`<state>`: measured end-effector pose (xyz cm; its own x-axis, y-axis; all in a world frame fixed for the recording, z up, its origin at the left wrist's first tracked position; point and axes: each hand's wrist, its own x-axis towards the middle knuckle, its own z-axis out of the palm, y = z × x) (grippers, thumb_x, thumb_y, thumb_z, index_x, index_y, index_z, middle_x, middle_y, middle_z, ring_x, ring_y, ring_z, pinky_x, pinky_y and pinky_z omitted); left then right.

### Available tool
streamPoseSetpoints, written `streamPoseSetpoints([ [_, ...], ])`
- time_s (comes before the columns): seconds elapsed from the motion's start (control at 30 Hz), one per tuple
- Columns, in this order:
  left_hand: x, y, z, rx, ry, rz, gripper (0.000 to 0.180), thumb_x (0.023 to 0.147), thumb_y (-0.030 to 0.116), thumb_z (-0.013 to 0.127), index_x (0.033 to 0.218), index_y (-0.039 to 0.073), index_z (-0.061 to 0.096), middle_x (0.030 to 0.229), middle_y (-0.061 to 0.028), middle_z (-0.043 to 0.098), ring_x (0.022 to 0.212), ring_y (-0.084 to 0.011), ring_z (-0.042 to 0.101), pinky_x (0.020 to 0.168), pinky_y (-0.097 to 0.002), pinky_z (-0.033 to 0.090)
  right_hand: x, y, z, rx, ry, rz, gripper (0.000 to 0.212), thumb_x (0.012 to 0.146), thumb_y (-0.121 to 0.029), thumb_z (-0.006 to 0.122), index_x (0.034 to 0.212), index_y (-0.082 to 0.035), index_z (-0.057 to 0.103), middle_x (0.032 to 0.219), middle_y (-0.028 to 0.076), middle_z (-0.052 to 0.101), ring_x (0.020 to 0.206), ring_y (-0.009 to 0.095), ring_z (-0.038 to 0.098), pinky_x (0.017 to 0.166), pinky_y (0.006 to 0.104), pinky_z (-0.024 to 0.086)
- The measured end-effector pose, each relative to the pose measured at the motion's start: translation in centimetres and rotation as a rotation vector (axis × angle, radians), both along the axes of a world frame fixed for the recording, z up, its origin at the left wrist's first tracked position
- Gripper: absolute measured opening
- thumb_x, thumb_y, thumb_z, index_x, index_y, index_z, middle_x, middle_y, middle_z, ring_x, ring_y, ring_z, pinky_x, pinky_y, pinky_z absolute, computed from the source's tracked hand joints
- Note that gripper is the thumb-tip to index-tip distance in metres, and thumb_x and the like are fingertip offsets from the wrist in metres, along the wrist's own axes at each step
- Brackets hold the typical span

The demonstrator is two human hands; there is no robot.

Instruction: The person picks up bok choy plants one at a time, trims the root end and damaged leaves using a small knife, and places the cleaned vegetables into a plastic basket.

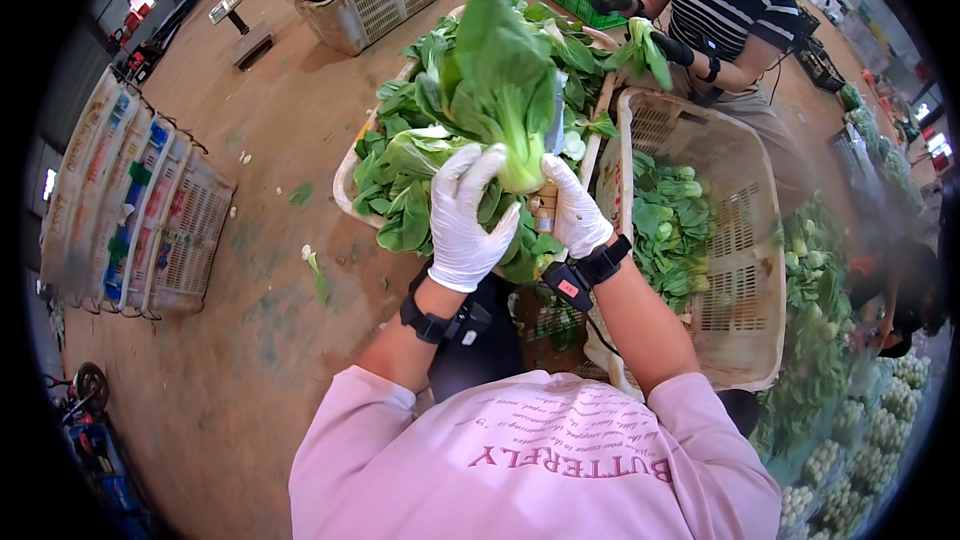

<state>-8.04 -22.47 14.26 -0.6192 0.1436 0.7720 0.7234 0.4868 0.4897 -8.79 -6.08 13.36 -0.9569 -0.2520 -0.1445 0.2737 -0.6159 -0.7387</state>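
A large green bok choy (500, 90) stands upright in front of me, its leaves pointing away and its pale base toward me. My left hand (465, 215), in a white glove, has its fingertips against the left side of that base, with the thumb spread below. On the other side, the thumb of my white-gloved right hand (578, 212) presses the base. The right fingers are mostly hidden around what looks like a knife; its grey blade (558, 118) and part of a wooden handle show behind the bok choy. Beneath lies a crate (343, 185) heaped with more bok choy.
At my right stands a deep plastic crate (745, 340) partly filled with bok choy. A co-worker (725, 10) in black gloves holds another one across from me. Stacked crates (375, 0) stand behind, and more crates (140, 200) at left. Bok choy piles (815, 310) lie far right.
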Motion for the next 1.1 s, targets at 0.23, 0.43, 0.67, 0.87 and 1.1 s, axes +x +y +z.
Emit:
streamPoseSetpoints([
  [0.23, -0.5, 3.8, -1.3, 0.475, -0.628, -0.063, 0.042, 0.078, 0.014, 0.074, 0.109, 0.000, 0.050, 0.095, -0.0057, 0.058, 0.079, -0.0093, 0.052, 0.072, -0.0246, 0.046, 0.0, 1.3, -2.9, 0.053, -0.028, -0.064, 0.039, 0.087, -0.039, 0.065, 0.115, -0.018, 0.046, 0.085, -0.002, 0.058, 0.059, 0.006, 0.054, 0.039, 0.0182, 0.038],
  [0.43, -0.1, 5.0, -1.0, 0.767, -0.804, -0.173, 0.034, 0.078, 0.007, 0.070, 0.100, 0.000, 0.046, 0.089, -0.0046, 0.053, 0.078, -0.0099, 0.052, 0.070, -0.0247, 0.046, 1.1, 0.0, -2.8, -0.015, -0.029, -0.259, 0.029, 0.088, -0.031, 0.066, 0.106, -0.017, 0.048, 0.081, -0.003, 0.056, 0.056, 0.007, 0.052, 0.038, 0.0184, 0.037],
  [0.67, 2.2, 6.2, -3.8, 0.328, -0.280, -0.065, 0.028, 0.074, -0.003, 0.065, 0.091, 0.006, 0.045, 0.085, -0.0064, 0.050, 0.081, -0.0186, 0.051, 0.075, -0.0309, 0.045, -0.2, 0.0, -3.5, -0.335, -0.121, -0.281, 0.032, 0.090, -0.041, 0.063, 0.105, -0.014, 0.054, 0.082, -0.003, 0.059, 0.055, 0.005, 0.052, 0.040, 0.0162, 0.041],
  [0.87, -5.0, -1.7, -1.5, 0.231, -0.915, -0.043, 0.048, 0.082, 0.038, 0.071, 0.099, -0.006, 0.060, 0.072, -0.0095, 0.066, 0.065, -0.0190, 0.062, 0.063, -0.0327, 0.049, 0.4, 3.9, -0.5, -0.501, -0.112, -0.211, 0.047, 0.091, -0.040, 0.062, 0.125, -0.010, 0.052, 0.113, 0.008, 0.061, 0.087, 0.014, 0.061, 0.050, 0.0166, 0.050],
  [1.1, -2.2, -0.4, -1.7, 0.315, -0.765, -0.259, 0.060, 0.088, 0.032, 0.066, 0.133, -0.002, 0.045, 0.114, -0.0087, 0.059, 0.093, -0.0158, 0.060, 0.073, -0.0261, 0.050, 2.0, 4.0, -0.4, 0.402, 0.370, -0.326, 0.056, 0.085, -0.003, 0.068, 0.134, -0.002, 0.042, 0.117, 0.005, 0.058, 0.091, 0.008, 0.057, 0.079, 0.0225, 0.048],
])
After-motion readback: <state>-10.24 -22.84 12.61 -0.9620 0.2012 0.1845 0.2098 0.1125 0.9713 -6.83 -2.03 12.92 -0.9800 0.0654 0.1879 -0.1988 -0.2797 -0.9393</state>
